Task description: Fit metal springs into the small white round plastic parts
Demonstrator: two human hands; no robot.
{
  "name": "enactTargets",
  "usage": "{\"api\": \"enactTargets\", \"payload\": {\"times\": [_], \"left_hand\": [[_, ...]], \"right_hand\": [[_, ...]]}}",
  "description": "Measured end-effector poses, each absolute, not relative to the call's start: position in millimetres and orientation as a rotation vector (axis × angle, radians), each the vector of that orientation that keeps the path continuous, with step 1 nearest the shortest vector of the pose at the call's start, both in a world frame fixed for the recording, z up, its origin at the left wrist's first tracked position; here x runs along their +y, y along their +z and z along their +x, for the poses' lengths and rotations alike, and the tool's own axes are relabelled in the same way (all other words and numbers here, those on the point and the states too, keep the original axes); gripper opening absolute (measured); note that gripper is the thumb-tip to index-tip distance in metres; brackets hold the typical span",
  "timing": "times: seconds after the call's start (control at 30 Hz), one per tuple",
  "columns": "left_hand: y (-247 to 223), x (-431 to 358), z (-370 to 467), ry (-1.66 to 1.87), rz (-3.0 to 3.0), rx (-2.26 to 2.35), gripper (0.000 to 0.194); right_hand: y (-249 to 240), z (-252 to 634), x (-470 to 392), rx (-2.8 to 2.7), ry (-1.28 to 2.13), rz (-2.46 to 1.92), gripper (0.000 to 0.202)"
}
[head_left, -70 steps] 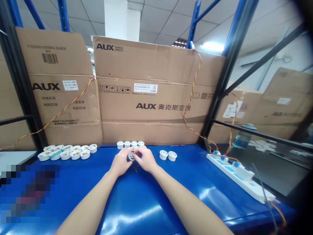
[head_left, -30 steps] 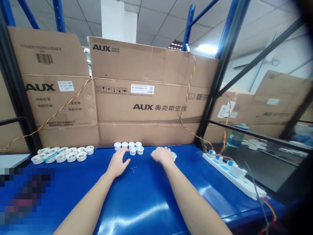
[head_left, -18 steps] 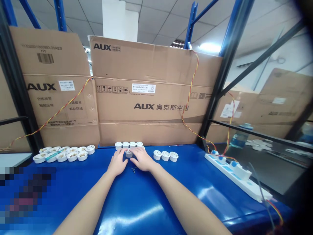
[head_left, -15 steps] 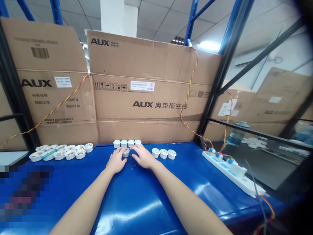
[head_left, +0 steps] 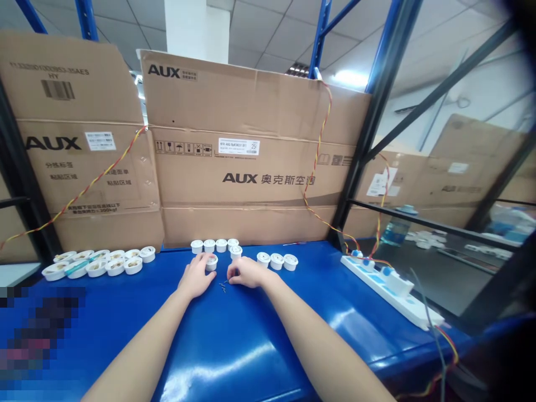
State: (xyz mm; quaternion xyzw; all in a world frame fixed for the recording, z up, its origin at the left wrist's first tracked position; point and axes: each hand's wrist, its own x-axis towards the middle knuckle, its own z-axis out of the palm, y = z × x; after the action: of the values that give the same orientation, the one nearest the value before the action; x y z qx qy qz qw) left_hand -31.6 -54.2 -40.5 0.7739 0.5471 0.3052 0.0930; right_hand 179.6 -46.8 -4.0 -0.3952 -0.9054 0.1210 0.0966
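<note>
My left hand (head_left: 196,277) is curled around a small round white cup (head_left: 211,263) standing on the blue table, thumb and fingers on either side of it. Just right of it, my right hand (head_left: 246,273) is lowered to the tabletop with thumb and forefinger pinched on a tiny metal screw (head_left: 226,281). A few more loose screws (head_left: 222,287) lie between the two hands. Behind my right hand stands another white cup (head_left: 235,253). Farther back is a row of several white cups (head_left: 209,245), and 3 more cups (head_left: 277,261) stand to the right.
At the left are several open white cups (head_left: 115,267) with small brass-coloured pieces, a teal pen-like tool (head_left: 79,264) across them. A white power strip (head_left: 389,287) runs along the right edge. Cardboard sheets (head_left: 259,123) stand behind the blue table (head_left: 218,346).
My right hand has come down and closed its fingers at the loose screws, uncovering a cup behind it. My left hand stays at its cup. The whole view has shifted slightly.
</note>
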Motion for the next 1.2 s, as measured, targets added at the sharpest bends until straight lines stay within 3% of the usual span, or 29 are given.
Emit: {"api": "enactTargets", "payload": {"times": [0.73,0.97,1.2], "left_hand": [[-39.6,-55.6,-30.3,0.909,2.339,1.620,0.043],[-28.1,-62.7,-27.0,1.132,2.479,1.521,0.029],[-13.0,-75.4,-19.2,1.077,2.696,1.329,0.017]], "right_hand": [[1.2,177.2,-52.7,-2.771,0.376,-1.367,0.014],[-11.6,171.0,-51.6,-2.631,0.302,-1.256,0.015],[-11.7,160.7,-50.8,-2.315,0.668,-0.996,0.014]]}}
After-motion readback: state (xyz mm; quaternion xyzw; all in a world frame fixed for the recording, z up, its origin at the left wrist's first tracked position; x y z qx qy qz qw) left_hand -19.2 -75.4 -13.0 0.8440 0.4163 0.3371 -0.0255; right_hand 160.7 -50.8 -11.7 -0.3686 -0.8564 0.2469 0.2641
